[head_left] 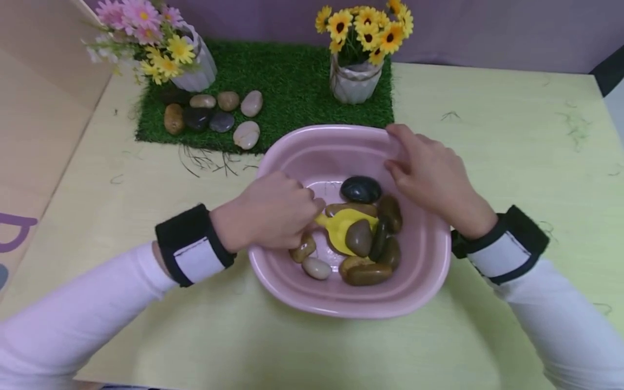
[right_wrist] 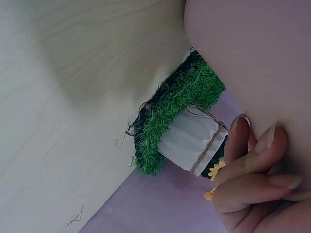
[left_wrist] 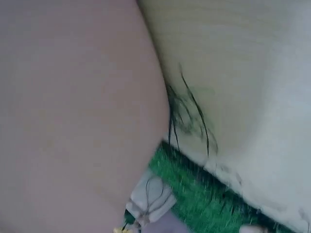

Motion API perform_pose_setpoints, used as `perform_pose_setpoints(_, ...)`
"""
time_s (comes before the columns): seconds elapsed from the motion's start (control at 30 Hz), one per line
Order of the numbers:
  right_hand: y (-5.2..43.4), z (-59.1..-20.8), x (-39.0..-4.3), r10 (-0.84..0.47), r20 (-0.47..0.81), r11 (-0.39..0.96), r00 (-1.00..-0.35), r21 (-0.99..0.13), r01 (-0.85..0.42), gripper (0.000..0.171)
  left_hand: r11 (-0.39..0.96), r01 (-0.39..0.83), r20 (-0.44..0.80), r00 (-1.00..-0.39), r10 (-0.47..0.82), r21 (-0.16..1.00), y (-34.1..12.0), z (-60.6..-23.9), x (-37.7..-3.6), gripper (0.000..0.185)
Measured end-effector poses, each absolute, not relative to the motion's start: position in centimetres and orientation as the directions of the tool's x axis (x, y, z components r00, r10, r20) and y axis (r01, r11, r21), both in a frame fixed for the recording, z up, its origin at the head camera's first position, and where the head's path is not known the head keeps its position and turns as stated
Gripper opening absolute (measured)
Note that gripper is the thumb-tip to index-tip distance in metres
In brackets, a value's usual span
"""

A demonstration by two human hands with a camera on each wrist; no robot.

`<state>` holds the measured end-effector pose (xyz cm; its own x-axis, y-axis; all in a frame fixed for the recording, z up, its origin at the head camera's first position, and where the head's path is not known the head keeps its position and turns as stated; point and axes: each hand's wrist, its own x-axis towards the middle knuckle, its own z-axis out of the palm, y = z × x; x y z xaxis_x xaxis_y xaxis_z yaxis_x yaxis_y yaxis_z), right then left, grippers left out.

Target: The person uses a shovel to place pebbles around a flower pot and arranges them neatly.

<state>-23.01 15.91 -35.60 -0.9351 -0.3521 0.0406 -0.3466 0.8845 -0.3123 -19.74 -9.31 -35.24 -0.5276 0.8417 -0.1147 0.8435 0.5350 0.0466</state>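
Note:
A pink plastic basin [head_left: 287, 298] stands on the table with several smooth stones inside, among them a black stone [head_left: 361, 189] and a pale stone [head_left: 317, 268]. My left hand [head_left: 273, 211] reaches over its left side and grips the handle of a small yellow shovel [head_left: 341, 223]. On the shovel's blade lies a brown stone [head_left: 359, 237], with a dark long stone [head_left: 378, 238] beside it. My right hand [head_left: 434, 170] holds the basin's upper right rim, thumb on the inside. In the right wrist view its bent fingers [right_wrist: 252, 189] show at the basin's edge.
Behind the basin lies a green turf mat [head_left: 292, 81], with several stones [head_left: 221, 122] grouped on its left. White pots of pink and yellow flowers [head_left: 146, 32] and sunflowers [head_left: 368, 32] stand on the mat. Loose grass strands [head_left: 214, 160] are scattered on the table [head_left: 512, 135].

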Motion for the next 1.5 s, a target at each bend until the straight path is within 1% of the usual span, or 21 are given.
perform_pose_setpoints(0.07, 15.9, -35.63, -23.02, -0.353, 0.044, 0.884, -0.935, -0.312, -0.348, 0.051, 0.529, 0.848, -0.114, -0.523, 0.845, 0.036, -9.23, -35.48, -19.79, 0.029)
perform_pose_setpoints(0.27, 15.94, -35.59, -22.98, -0.357, 0.05, 0.882, -0.933, -0.309, -0.355, 0.052, 0.529, 0.848, -0.125, -0.521, 0.844, 0.04, -8.99, -35.72, -19.8, 0.027)
perform_pose_setpoints(0.47, 15.97, -35.56, -22.98, -0.357, 0.047, 0.882, -0.933, -0.31, -0.353, 0.052, 0.558, 0.828, -0.123, -0.55, 0.826, 0.047, -8.92, -35.7, -19.78, 0.03)
perform_pose_setpoints(0.57, 15.95, -35.57, -23.01, -0.357, 0.041, 0.883, -0.933, -0.312, -0.351, 0.052, 0.571, 0.819, -0.116, -0.563, 0.819, 0.054, -8.99, -35.69, -19.74, 0.03)
perform_pose_setpoints(1.03, 15.89, -35.6, -23.07, -0.356, 0.04, 0.883, -0.934, -0.312, -0.35, 0.053, 0.566, 0.824, -0.052, -0.565, 0.824, 0.025, -9.34, -35.58, -19.52, 0.025)
perform_pose_setpoints(1.33, 15.89, -35.6, -23.11, -0.359, 0.05, 0.883, -0.932, -0.306, -0.357, 0.052, 0.58, 0.814, -0.023, -0.579, 0.815, 0.039, -9.46, -35.38, -19.37, 0.03)
perform_pose_setpoints(1.5, 15.91, -35.63, -23.09, -0.358, 0.045, 0.884, -0.933, -0.305, -0.354, 0.052, 0.593, 0.805, -0.018, -0.592, 0.805, 0.034, -9.56, -35.37, -19.38, 0.028)
